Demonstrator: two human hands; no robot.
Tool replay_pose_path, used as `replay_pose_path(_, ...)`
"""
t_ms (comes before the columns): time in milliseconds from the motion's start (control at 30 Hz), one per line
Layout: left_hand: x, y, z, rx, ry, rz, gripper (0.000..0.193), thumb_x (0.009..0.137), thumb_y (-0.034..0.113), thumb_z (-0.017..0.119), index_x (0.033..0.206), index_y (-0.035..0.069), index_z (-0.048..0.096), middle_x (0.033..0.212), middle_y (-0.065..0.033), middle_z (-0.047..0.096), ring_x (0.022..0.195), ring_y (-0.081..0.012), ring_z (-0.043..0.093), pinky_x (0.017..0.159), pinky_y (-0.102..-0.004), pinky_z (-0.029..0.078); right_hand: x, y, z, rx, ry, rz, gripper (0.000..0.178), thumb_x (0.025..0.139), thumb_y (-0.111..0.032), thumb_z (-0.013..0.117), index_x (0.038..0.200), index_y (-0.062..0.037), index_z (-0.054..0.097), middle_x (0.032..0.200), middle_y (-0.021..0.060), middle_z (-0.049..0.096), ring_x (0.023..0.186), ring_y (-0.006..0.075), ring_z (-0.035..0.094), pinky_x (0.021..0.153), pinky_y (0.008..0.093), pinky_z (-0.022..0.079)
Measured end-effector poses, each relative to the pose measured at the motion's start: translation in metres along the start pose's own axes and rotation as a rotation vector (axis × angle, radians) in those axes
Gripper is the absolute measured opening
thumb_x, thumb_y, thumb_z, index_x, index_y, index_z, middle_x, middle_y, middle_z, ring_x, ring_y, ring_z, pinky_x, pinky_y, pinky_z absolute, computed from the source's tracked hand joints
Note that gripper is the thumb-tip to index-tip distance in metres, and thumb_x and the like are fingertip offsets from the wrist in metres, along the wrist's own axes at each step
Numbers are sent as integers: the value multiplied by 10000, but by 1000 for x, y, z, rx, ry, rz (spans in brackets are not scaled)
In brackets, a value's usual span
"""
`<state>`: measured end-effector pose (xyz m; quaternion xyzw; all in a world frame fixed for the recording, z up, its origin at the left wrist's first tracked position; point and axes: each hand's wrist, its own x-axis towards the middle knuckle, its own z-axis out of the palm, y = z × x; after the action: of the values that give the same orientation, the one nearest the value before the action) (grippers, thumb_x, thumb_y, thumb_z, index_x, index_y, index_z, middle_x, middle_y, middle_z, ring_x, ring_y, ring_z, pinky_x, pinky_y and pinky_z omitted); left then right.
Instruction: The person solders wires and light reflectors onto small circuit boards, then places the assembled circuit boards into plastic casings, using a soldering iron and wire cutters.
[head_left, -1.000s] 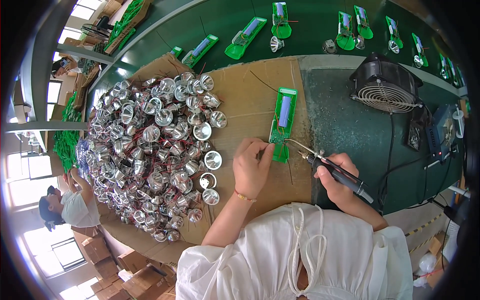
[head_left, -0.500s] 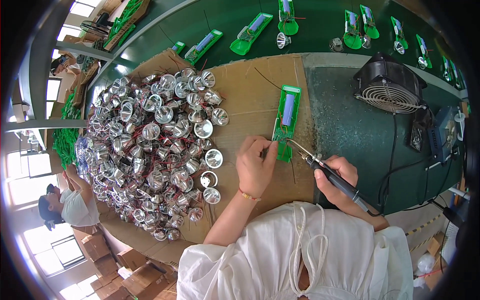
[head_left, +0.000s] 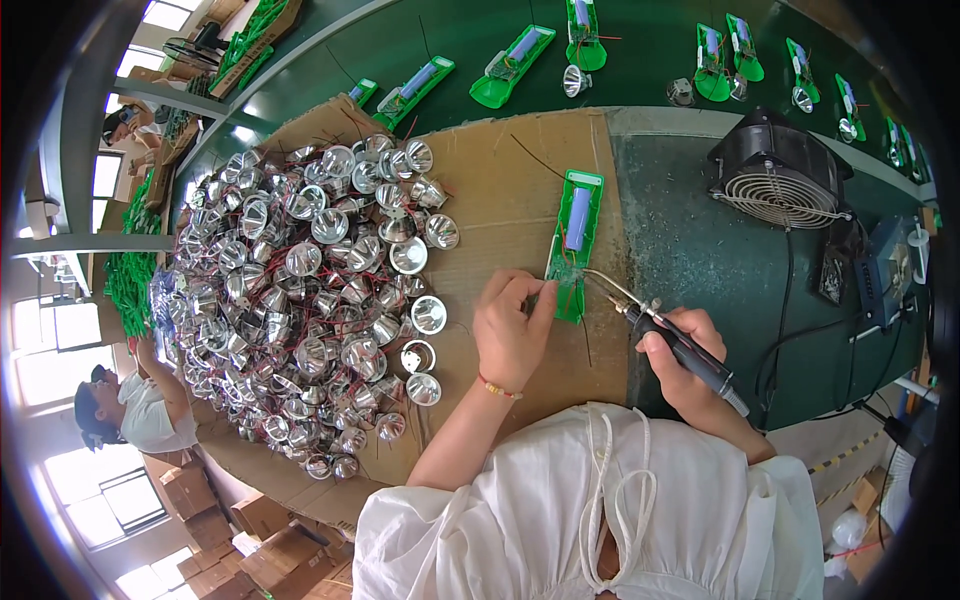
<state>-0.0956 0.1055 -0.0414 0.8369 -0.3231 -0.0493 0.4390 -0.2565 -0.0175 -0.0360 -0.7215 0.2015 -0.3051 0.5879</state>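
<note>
On a sheet of cardboard (head_left: 500, 215) lies a green plastic lamp housing (head_left: 590, 195) with a pale purple cylindrical battery (head_left: 578, 220) and a small green circuit board (head_left: 566, 272) in it. My left hand (head_left: 513, 325) is at the board's left edge, thumb and fingers pinched together; what they hold, if anything, is hidden. My right hand (head_left: 690, 355) grips the black handle of a soldering iron (head_left: 690, 358), whose bent tip points at the board's right side. A thin dark wire (head_left: 535, 155) runs off the housing's upper left.
Left of the housing spreads a big heap of shiny reflector cups with red wires (head_left: 310, 290). A black fan (head_left: 775, 170) and a blue box-shaped device (head_left: 882, 275) stand at right. More green housings (head_left: 515, 62) line the green far strip. A co-worker (head_left: 130, 405) is at far left.
The soldering iron and my right hand have shifted slightly right. The housings along the far strip have moved a little to the right. My left hand has stayed in place.
</note>
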Motion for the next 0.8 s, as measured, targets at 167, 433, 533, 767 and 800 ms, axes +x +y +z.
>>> replay_pose_path(167,0,1,0,-5,7,-7,97,732,82,645,684,14,595,718,-96,564,566,-219,522,512,-310,409,-1,3,3,39,3,27,167,794,-74,618,848,19,490,658,73,588,559,89,547,498,224,429)
replay_pose_path(433,6,3,-4,-34,-65,-55,103,717,88,654,679,4,608,722,-100,574,569,-203,548,526,-300,432,-4,12,7,98,-42,153,178,815,-87,579,880,26,457,721,110,573,620,138,588,557,254,479)
replay_pose_path(533,8,4,-6,-33,-93,-87,104,712,92,652,681,0,613,737,-102,583,588,-203,565,544,-293,445,-3,12,11,136,-32,163,174,822,-84,574,885,26,455,717,106,571,622,139,588,557,257,484)
replay_pose_path(767,10,3,-9,-51,-130,-103,104,706,97,645,678,0,619,743,-103,587,592,-207,568,549,-292,446,-2,13,10,139,-65,211,151,830,-75,558,883,23,457,712,106,573,624,139,587,544,254,483)
replay_pose_path(800,11,3,-9,-46,-147,-115,106,707,98,645,679,-1,620,742,-103,587,593,-204,569,549,-290,446,-2,13,10,139,-64,211,151,830,-75,558,883,23,457,712,106,573,624,139,587,544,254,483)
